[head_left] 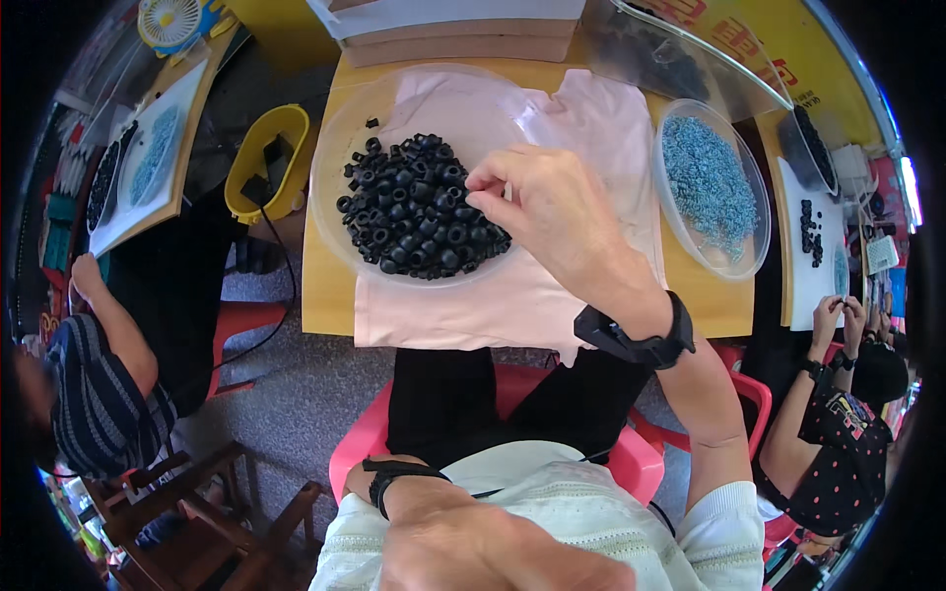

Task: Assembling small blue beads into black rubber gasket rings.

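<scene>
My right hand (pixel 547 212) hovers at the right edge of a heap of small black hollow pieces (pixel 419 212), like short plastic caps or rings. Its thumb and fingertips are pinched together; whatever they hold, if anything, is too small to make out. The heap lies in a wide, shallow clear round tray (pixel 434 84). Close to the camera at the bottom, my left hand (pixel 503 552) is held up in front of my chest, smeared by motion, with its fingers not readable. A clear oval tray (pixel 759 258) of tiny light-blue pieces (pixel 708 187) stands to the right.
A pale pink cloth (pixel 616 138) lies under the round tray on the wooden table (pixel 330 305). Behind stand a cardboard box (pixel 458 39) and a clear bin (pixel 680 59). A yellow tub (pixel 296 197) is at left. Other people sit at tables on both sides.
</scene>
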Demonstrator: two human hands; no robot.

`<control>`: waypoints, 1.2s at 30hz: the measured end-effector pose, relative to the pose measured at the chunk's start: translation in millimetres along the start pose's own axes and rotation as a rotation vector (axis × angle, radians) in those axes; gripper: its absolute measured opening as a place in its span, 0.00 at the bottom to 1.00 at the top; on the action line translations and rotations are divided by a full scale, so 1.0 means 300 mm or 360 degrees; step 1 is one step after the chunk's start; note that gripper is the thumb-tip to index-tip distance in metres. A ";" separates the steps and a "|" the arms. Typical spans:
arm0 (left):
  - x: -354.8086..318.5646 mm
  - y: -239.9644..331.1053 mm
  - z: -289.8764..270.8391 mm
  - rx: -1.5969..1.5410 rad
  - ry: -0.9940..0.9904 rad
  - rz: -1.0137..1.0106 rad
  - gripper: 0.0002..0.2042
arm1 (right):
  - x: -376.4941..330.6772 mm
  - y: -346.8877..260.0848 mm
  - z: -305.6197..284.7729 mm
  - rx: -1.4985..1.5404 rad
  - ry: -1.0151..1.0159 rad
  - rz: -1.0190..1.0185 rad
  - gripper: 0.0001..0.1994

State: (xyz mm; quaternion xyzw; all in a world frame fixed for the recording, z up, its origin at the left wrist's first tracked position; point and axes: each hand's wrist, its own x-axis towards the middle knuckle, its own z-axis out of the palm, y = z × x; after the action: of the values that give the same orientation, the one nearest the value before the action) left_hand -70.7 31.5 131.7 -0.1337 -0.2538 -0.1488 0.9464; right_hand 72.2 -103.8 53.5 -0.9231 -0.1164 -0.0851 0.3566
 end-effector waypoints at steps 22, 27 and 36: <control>-0.014 -0.039 0.041 -0.0816 -0.0223 -0.0216 0.07 | -0.131 -0.090 -0.051 0.0075 0.0328 0.0065 0.11; 0.006 0.032 -0.018 0.0493 -0.0399 -0.0322 0.06 | -0.239 -0.110 -0.106 0.0216 0.0292 0.0097 0.10; 0.088 0.150 -0.067 0.1752 -0.0823 0.0102 0.05 | -0.408 -0.133 -0.184 0.0971 0.0307 0.0237 0.11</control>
State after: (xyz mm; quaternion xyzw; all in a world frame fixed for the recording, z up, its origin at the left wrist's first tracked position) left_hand -24.1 60.7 120.7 0.3358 -0.5109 0.0703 0.7882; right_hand -60.2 -131.3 90.0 -0.7673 -0.0345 -0.1070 0.6314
